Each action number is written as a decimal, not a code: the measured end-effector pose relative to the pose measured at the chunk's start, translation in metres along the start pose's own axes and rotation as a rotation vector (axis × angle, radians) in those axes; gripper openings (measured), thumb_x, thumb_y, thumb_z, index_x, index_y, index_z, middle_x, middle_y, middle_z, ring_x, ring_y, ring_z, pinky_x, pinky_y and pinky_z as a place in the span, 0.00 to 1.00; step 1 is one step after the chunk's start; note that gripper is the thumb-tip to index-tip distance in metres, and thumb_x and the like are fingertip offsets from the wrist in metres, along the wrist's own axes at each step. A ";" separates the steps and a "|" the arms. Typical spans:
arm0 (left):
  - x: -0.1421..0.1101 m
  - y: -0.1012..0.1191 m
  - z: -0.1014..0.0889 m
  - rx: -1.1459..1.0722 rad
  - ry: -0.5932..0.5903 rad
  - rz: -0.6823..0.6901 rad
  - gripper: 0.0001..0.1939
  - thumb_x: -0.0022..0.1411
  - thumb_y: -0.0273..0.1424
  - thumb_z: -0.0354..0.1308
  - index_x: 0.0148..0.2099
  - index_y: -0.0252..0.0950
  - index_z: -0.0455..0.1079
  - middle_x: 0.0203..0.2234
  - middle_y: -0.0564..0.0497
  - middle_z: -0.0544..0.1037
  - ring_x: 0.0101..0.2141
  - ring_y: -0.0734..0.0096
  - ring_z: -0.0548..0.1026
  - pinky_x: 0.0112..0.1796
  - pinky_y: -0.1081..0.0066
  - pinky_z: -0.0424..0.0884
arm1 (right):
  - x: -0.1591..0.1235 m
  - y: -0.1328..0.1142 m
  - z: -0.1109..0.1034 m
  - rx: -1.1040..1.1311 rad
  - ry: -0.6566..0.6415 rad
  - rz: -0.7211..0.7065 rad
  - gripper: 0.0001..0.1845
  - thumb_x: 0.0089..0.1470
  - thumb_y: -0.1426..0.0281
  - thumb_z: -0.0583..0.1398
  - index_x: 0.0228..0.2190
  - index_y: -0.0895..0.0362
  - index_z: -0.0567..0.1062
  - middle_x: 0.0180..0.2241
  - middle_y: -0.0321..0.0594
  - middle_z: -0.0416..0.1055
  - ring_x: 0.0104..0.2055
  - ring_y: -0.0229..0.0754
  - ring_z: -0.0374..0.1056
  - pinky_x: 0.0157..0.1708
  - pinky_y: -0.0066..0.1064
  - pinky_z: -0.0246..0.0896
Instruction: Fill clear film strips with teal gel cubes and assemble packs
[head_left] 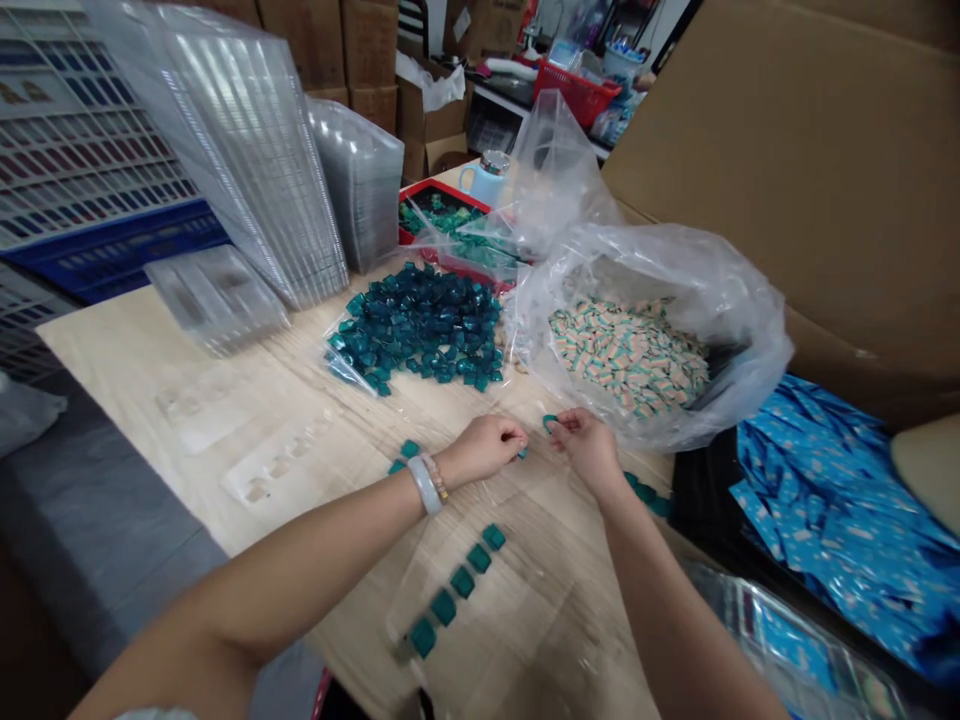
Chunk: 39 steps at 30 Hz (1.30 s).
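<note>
My left hand (487,447), with a pale bangle and a beaded bracelet at the wrist, is closed in a pinch over the middle of the table. A bit of teal shows at its fingertips. Just right of it, my right hand (585,448) pinches a small teal piece (550,421) between thumb and fingers. Below the hands runs a row of teal square pieces (462,581) in a clear tray. More teal pieces (409,449) lie beside my left wrist, and others (649,494) are partly hidden by my right forearm. Beyond the hands spreads a pile of dark teal pieces (424,320).
A clear plastic bag (727,290) holds many small striped pieces (634,350). Stacked clear trays (247,150) stand at the back left. Behind the pile are a red tray (435,187) and a blue mug (487,180). Blue printed packaging (847,520) lies at the right.
</note>
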<state>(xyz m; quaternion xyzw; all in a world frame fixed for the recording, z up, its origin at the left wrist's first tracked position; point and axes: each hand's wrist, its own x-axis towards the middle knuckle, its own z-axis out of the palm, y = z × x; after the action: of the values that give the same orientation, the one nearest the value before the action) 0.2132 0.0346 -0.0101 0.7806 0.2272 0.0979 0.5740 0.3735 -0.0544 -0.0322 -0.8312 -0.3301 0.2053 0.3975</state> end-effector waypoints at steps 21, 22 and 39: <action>-0.002 0.010 0.002 0.103 0.004 -0.012 0.10 0.50 0.25 0.47 0.23 0.32 0.68 0.17 0.54 0.69 0.21 0.77 0.64 0.24 0.77 0.57 | -0.003 -0.023 0.013 -0.707 -0.014 -0.311 0.07 0.46 0.72 0.54 0.27 0.60 0.72 0.29 0.45 0.66 0.31 0.41 0.62 0.30 0.28 0.54; -0.002 0.009 0.002 0.094 0.010 -0.010 0.10 0.50 0.25 0.47 0.23 0.32 0.68 0.16 0.54 0.69 0.21 0.77 0.64 0.24 0.77 0.57 | -0.003 -0.020 0.012 -0.669 -0.011 -0.309 0.07 0.46 0.72 0.54 0.28 0.60 0.72 0.28 0.44 0.66 0.31 0.41 0.62 0.30 0.29 0.54; -0.003 0.012 -0.011 -0.740 -0.061 -0.370 0.09 0.50 0.21 0.51 0.35 0.30 0.70 0.24 0.53 0.73 0.22 0.82 0.69 0.32 0.76 0.65 | -0.025 -0.026 0.011 -0.323 0.133 -0.243 0.14 0.45 0.71 0.54 0.36 0.60 0.68 0.30 0.43 0.68 0.27 0.40 0.64 0.29 0.33 0.59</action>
<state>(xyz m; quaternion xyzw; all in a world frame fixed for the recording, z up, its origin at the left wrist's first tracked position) 0.2092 0.0400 0.0056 0.4699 0.2961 0.0450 0.8303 0.3395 -0.0549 -0.0161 -0.8500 -0.4294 0.0448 0.3017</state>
